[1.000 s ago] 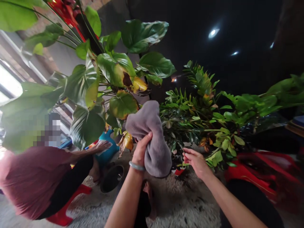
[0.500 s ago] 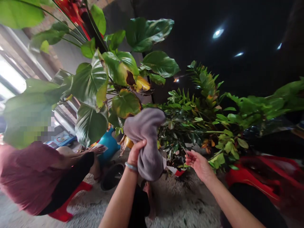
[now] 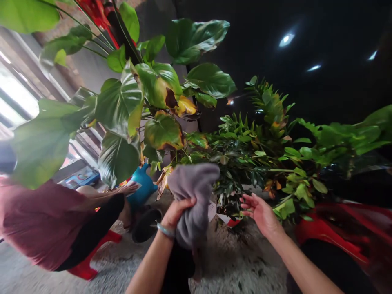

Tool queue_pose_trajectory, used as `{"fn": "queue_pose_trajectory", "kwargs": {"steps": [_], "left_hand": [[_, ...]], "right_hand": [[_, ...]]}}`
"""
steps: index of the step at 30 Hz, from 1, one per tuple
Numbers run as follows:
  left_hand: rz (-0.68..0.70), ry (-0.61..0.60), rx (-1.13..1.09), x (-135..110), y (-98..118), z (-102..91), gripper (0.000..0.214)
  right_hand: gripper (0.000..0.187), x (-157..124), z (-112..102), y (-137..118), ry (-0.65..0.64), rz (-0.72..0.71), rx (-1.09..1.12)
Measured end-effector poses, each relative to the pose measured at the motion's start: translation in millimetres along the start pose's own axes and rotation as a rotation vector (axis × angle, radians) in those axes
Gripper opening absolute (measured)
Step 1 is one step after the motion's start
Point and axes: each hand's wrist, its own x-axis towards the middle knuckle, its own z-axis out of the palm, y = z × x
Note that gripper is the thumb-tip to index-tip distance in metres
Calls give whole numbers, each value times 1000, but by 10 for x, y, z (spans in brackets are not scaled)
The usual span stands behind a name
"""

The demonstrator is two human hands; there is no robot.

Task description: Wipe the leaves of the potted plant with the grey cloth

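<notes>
A soft grey cloth (image 3: 196, 183) hangs bunched in my left hand (image 3: 177, 212), its top folded over and its lower end drooping. A pale bracelet circles that wrist. My right hand (image 3: 259, 212) is held out with fingers apart and nothing in it, close to the dark-leaved potted plant (image 3: 226, 179). Above and left of the cloth, a tall plant with broad leaves (image 3: 119, 104) spreads out; some leaves are yellowed with brown edges, such as the drooping leaf (image 3: 163, 130).
At left a person in a pink shirt (image 3: 43, 220) sits on a red stool (image 3: 88, 261), one hand near a blue watering can (image 3: 142, 183). A black bucket (image 3: 147, 226) stands on the rough floor. More foliage (image 3: 297, 163) and a red vehicle-like body (image 3: 333, 228) lie right.
My left hand has lowered the cloth a little, and its folds have shifted. My right hand's fingers have spread beside the plant. The view has shifted slightly.
</notes>
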Motion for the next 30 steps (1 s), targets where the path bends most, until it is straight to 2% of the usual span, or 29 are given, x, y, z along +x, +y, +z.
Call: {"fn": "queue_pose_trajectory", "kwargs": {"steps": [2, 3, 5, 8, 10, 12, 13, 15, 18, 20, 21, 23, 26, 27, 28, 30], "left_hand": [[170, 87, -100, 167, 315, 183, 26], [206, 134, -123, 262, 411, 270, 21], [210, 214, -119, 415, 416, 388, 16], [57, 230, -8, 430, 22, 343, 23], [-118, 174, 83, 299, -280, 187, 23], [-240, 83, 106, 143, -395, 30, 17], [-247, 64, 89, 86, -356, -16, 15], [-170, 72, 20, 58, -113, -8, 11], [52, 146, -103, 227, 352, 216, 7], [149, 182, -154, 386, 463, 395, 8], [153, 190, -153, 444, 418, 461, 11], [66, 163, -87, 476, 144, 508, 18], [-158, 23, 82, 323, -438, 359, 25], [-194, -32, 110, 250, -578, 277, 28], [-220, -73, 115, 186, -656, 200, 28], [-190, -91, 84, 124, -601, 99, 24]], "right_hand": [[22, 8, 11, 2, -12, 9, -7], [22, 10, 21, 4, -15, 13, -9], [20, 11, 42, 12, -13, 18, 0], [18, 12, 63, 27, -17, 28, 26], [17, 20, 60, 32, -35, 34, 39], [17, 34, 44, 34, -43, 16, 55], [17, 42, 34, 34, -39, 2, 64], [17, 57, 18, 32, -21, -17, 72], [18, 71, 8, 26, 12, 9, 73], [19, 75, 7, 20, 19, 25, 66], [19, 74, 5, 17, 15, 26, 55], [21, 68, -2, 15, -3, 20, 23], [24, 42, -16, 14, -26, 18, -12], [25, 29, -20, 13, -30, 19, -16], [25, 16, -23, 10, -35, 20, -17], [26, -5, -28, -4, -57, 17, -12]]}}
